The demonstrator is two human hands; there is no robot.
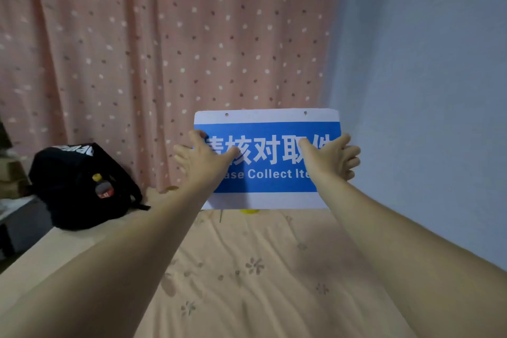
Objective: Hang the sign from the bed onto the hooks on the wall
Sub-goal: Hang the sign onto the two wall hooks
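The left hand (pixel 204 155) and right hand (pixel 333 155) grip the side edges of the blue-and-white rectangular plastic sign (pixel 267 159), upright above the far peach floral bed (pixel 247 269).

Blue and white sign (pixel 267 158) held upright above the bed (pixel 247 269), clasped at its left edge by the left hand (pixel 204 155) and at its right edge by the right hand (pixel 330 156). Two small holes along its top strip. Behind it a pink dotted curtain (pixel 164 35); left on the bed, a black backpack (pixel 79 184).
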